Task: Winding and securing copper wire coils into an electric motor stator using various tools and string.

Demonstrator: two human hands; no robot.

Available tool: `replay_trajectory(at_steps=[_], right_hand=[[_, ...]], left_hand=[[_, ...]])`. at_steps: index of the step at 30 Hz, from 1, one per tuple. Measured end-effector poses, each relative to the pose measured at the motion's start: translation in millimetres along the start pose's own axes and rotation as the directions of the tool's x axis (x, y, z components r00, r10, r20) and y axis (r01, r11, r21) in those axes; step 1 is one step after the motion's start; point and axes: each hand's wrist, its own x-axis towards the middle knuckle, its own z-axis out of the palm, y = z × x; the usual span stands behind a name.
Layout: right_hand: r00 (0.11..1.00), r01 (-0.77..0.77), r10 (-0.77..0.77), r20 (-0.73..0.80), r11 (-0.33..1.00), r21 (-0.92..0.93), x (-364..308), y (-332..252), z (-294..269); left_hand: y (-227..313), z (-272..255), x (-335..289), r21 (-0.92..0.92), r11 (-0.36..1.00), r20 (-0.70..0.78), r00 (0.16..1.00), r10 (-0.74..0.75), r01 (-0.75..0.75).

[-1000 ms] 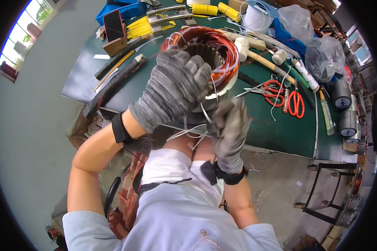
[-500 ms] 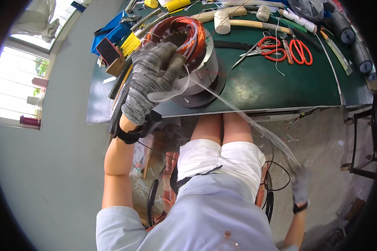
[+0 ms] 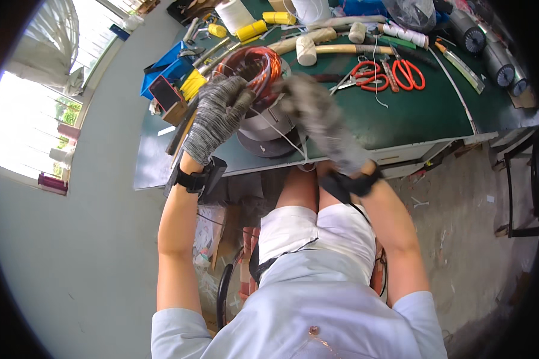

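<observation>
A motor stator [image 3: 262, 127] with a grey metal body stands on a dark round base near the table's front edge. Reddish copper winding [image 3: 270, 64] bulges from its top. My left hand [image 3: 217, 113], in a grey knitted glove, is at the near-left side of the winding, its fingers bent against it. At the right side of the stator is my right hand [image 3: 320, 110], also gloved; motion blur hides its fingers. A white cord [image 3: 279, 133] runs from the winding down the stator's front and loops over the table edge.
Red-handled scissors [image 3: 408, 75] and two mallets lie to the right on the green table [image 3: 401, 122]. A phone [image 3: 164, 93] leans on a block at left, beside a blue bin [image 3: 161, 70]. Yellow rolls [image 3: 251, 30] and thread spools stand behind.
My right hand has come up from far lower right to the stator. The long stretched cord now hangs slack in a short loop. My left hand stays at the winding.
</observation>
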Motion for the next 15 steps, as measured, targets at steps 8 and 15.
replay_trajectory(at_steps=[8,15], right_hand=[[0.987,-0.099,0.155,0.036,0.776,-0.623,-41.9,-27.5,52.9],[0.989,-0.061,-0.055,-0.14,0.703,-0.708,-37.5,-5.0,-12.7]], left_hand=[[-9.3,-27.3,-8.3,0.041,0.994,0.154,0.983,0.098,-0.106],[-13.7,-32.6,-3.5,0.106,0.994,0.209,0.978,0.007,-0.029]])
